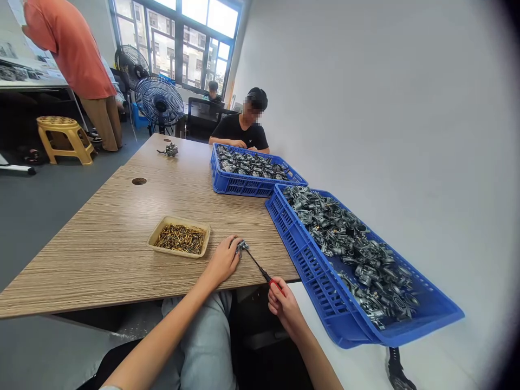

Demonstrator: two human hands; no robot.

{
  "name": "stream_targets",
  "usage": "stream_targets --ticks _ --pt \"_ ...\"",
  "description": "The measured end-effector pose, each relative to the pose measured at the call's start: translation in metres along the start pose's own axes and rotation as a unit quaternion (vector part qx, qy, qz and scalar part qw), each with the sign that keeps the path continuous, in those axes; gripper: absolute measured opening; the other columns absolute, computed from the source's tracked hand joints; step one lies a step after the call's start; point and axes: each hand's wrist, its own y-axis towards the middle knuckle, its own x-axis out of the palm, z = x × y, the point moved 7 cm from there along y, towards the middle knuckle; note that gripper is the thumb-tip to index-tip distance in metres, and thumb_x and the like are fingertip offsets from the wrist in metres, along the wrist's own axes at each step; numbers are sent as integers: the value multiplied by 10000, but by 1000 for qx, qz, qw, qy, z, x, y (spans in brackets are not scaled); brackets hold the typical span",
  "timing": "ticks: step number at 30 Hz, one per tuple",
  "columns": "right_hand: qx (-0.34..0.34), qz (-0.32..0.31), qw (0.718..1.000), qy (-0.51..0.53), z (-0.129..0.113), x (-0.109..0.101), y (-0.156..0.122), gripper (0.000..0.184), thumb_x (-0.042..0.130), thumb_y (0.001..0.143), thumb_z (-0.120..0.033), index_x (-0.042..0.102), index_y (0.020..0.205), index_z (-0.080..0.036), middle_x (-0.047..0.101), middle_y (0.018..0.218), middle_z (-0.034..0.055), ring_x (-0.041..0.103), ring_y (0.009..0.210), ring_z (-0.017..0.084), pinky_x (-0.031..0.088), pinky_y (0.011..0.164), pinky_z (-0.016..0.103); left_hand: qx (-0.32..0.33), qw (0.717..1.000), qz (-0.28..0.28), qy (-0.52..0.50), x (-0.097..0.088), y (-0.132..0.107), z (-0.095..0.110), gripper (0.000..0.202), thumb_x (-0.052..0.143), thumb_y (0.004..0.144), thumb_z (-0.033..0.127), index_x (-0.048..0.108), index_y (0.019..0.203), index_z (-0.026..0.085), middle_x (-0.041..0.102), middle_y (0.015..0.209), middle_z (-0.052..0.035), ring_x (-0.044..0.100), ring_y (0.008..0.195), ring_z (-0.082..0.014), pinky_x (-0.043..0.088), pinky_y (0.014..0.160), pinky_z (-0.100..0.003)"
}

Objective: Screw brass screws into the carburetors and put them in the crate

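My left hand (224,261) rests on the wooden table (122,216) near its front edge, fingers closed on a small grey metal part (242,247). My right hand (282,304), just off the table's edge, grips the red handle of a thin screwdriver (260,268). The screwdriver's tip meets the metal part. A shallow tan tray (179,236) holding several small brass screws sits just left of my left hand.
A blue crate (303,254) of grey metal castings overhangs the table's right corner beside my right hand. A second blue crate (239,184) stands farther back, in front of a seated person. A lone casting (170,149), fans, a yellow stool and a standing person lie beyond.
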Motion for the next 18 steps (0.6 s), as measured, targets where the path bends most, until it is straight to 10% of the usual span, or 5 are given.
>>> stream_targets --ticks 18 --pt "-20 59 997 -55 -2 -17 11 467 821 740 -592 635 926 -206 457 611 -77 219 444 28 182 370 172 7 1000 3 24 4 -2 -4 449 467 980 196 479 1429 208 476 1472 -163 465 1387 -298 434 1152 -501"
